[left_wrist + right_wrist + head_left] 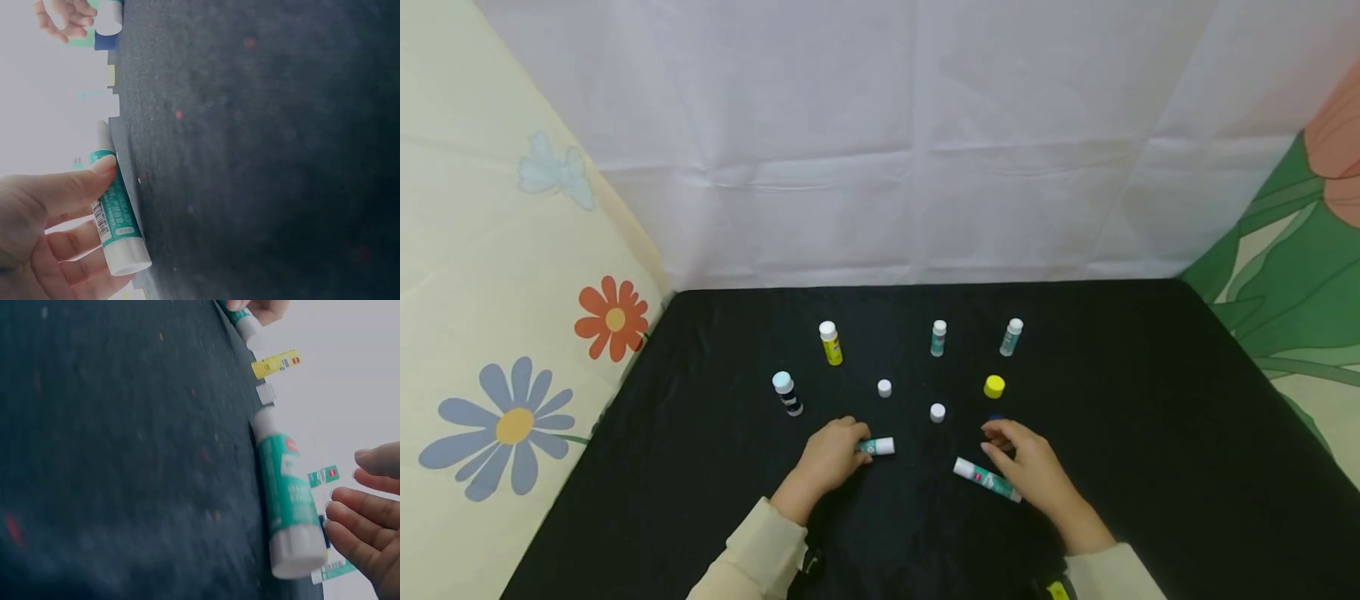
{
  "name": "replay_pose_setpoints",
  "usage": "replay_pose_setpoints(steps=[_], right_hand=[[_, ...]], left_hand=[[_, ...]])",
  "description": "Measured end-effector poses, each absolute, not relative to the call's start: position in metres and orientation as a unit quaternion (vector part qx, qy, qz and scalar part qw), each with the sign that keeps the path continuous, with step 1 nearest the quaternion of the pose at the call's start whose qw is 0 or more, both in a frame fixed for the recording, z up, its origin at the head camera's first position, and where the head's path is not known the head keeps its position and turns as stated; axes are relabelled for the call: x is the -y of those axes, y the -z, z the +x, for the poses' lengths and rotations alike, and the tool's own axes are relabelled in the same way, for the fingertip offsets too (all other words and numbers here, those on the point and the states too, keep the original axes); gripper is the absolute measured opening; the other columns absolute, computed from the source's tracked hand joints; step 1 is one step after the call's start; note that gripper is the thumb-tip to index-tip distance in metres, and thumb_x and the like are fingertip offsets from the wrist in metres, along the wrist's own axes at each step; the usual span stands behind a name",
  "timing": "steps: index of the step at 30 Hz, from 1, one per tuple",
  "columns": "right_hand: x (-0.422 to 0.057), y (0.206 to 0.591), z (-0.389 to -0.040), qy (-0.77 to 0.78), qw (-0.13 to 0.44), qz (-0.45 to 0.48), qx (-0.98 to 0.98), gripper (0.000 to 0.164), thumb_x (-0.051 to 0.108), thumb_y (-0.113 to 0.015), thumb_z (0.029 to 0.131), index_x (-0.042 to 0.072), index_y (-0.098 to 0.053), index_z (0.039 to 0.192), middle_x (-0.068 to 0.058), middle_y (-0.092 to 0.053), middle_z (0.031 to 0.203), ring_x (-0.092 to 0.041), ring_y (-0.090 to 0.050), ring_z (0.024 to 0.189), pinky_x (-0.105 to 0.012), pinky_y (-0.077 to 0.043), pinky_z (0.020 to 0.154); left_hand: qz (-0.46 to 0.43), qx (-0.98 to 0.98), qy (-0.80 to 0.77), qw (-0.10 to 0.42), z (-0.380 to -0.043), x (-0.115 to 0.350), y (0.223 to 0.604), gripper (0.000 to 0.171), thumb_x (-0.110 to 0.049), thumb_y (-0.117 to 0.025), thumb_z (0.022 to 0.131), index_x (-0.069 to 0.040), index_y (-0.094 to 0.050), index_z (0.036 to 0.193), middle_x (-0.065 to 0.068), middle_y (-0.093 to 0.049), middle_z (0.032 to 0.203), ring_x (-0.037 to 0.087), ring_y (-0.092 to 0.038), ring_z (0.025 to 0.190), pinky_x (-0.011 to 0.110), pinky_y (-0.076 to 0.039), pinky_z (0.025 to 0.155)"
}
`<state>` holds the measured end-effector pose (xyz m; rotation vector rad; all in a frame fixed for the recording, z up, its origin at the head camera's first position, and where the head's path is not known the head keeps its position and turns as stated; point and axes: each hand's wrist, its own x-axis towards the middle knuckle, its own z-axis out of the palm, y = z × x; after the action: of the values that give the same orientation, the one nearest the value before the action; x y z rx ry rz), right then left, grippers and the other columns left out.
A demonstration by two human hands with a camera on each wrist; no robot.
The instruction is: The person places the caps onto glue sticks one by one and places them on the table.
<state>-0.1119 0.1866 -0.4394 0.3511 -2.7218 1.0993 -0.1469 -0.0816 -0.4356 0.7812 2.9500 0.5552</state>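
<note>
My left hand (829, 457) holds a green-and-white glue stick (117, 209) that lies low along the black tabletop. In the left wrist view its thumb presses the label from one side, with the fingers bent behind. Another green glue stick (287, 481), white at both ends, lies slanted on the table beside my right hand (1036, 471). That hand has its fingers loosely bent and spread apart, with nothing between them. Just past its fingertips in the head view sits a small blue thing (996, 417), mostly hidden by the hand.
Two white caps (937, 412) and a yellow cap (994, 387) sit ahead of the hands. Farther back stand a yellow glue stick (831, 343), two small green ones (938, 339), and a dark-blue one (787, 394) at left. A white cloth (850, 208) hangs behind the table.
</note>
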Motion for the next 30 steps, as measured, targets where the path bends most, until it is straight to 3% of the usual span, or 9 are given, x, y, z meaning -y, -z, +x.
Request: replay_pose_setpoints(steps=[30], right_hand=[[-0.209,0.448,-0.118,-0.348,0.087,0.093,0.929,0.018,-0.001,-0.062,0.075,-0.001,-0.058,0.093,-0.007,-0.058,0.084,-0.019,-0.055,0.073,-0.034,-0.045,0.063]], left_hand=[[0.257,-0.951,-0.168,0.035,-0.15,0.081,0.439,0.013,-0.018,-0.069,0.072,-0.011,-0.062,0.082,-0.003,-0.047,0.069,0.01,-0.042,0.06,0.024,-0.038,0.052]])
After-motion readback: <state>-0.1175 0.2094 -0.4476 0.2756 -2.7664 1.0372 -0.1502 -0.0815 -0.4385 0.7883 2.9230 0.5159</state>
